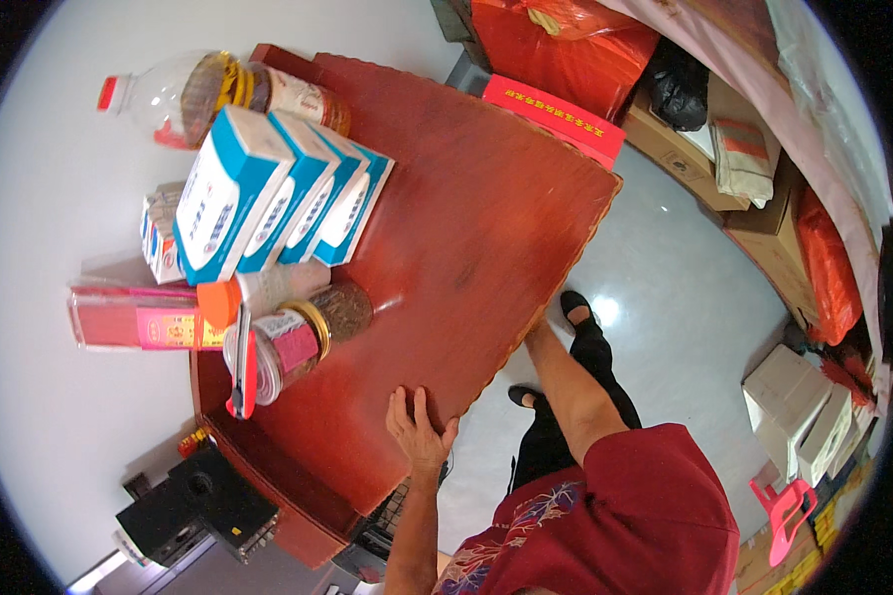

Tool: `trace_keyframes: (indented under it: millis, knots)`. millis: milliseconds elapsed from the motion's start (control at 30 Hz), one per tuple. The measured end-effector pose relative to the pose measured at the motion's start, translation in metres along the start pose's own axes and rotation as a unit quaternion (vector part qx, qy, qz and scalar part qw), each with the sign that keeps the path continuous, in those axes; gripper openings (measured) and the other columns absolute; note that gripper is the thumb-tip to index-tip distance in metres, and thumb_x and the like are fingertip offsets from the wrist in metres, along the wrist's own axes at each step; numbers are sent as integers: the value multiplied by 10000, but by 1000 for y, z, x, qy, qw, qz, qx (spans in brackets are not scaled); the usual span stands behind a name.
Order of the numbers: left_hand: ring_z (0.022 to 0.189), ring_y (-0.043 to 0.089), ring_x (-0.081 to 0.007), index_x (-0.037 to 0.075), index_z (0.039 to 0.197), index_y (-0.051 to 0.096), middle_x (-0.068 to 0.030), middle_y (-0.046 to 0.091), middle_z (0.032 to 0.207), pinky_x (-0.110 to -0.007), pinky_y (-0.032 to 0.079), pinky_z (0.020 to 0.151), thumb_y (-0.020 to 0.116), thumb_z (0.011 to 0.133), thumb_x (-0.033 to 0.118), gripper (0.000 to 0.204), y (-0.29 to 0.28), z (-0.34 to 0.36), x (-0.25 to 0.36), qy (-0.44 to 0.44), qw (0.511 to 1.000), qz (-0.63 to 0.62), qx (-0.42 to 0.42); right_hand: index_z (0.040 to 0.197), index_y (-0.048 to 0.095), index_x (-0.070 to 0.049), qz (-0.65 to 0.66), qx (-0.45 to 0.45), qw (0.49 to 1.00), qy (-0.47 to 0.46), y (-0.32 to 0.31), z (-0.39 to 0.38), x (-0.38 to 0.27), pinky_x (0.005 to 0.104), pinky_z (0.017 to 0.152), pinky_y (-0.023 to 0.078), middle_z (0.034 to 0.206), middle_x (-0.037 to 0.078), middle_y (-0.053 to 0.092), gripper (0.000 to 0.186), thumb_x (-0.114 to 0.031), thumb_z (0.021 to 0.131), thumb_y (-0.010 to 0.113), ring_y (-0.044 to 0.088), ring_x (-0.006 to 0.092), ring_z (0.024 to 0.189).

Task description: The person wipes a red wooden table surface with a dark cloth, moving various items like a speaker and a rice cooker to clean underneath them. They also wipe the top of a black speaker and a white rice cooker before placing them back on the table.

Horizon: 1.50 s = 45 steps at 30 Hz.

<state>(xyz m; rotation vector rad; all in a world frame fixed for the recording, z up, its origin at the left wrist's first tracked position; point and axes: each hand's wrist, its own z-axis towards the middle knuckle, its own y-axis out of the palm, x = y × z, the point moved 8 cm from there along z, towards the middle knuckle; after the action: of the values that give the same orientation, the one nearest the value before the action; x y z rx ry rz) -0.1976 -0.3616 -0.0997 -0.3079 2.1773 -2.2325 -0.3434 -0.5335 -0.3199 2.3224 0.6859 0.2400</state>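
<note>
My left hand [422,428] rests on the near edge of a reddish-brown wooden table [456,218], its fingers stretched out and nothing in them. My right arm reaches to the scalloped front edge of the table; the wrist [536,331] shows there, but the fingers are hidden by the edge. On the table, left of my hands, stand several white-and-blue boxes [218,208] in a row. Closer to my left hand is a clear jar [293,347] with a gold-rimmed lid, with a slim red-and-black tool [243,367] on it. No item touches either hand.
A large clear bottle [169,99] with a red cap stands behind the boxes, and a pink-red packet [139,315] lies beside an orange-capped jar [218,302]. A black device [198,506] sits below left. Along the right are cardboard boxes [774,238], red bags [829,268] and a pink plastic stool [789,521].
</note>
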Motion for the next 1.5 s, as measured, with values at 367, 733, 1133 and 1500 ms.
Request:
trace_keyframes:
  millis: [367,733,1133,1500]
  knots:
    - [1308,307,-435,85,1396,431,-216,310,1464,-554,256,1057,633,861,416,660,-14,-4,-2,18,993,-99,57,1453,359,-173,-77,-10,994,78,19,-125,81,487,1109,250,1511,27,352,824,-745,860,373,306,285,1376]
    - [1308,285,-421,93,1374,440,-230,291,1442,-524,257,1056,721,798,344,689,-40,-139,-20,-25,989,-135,57,1378,420,-51,-142,-84,986,-22,47,-145,-6,459,1060,346,1359,132,496,667,-476,869,488,478,299,1223]
    - [1269,309,-428,34,1367,389,-267,313,1378,-503,277,1054,691,841,228,637,-17,-193,-70,-448,831,-181,277,1418,360,-55,-839,-83,110,-526,128,-155,-49,513,993,355,1304,307,435,585,-141,880,575,402,440,1200]
    - [995,549,-338,59,1244,495,-190,394,1275,-411,496,845,654,865,179,428,68,-266,-11,-586,695,-327,258,1336,519,-146,-717,-549,-94,-419,86,-247,161,450,857,383,1156,158,539,474,-101,865,477,475,334,1147]
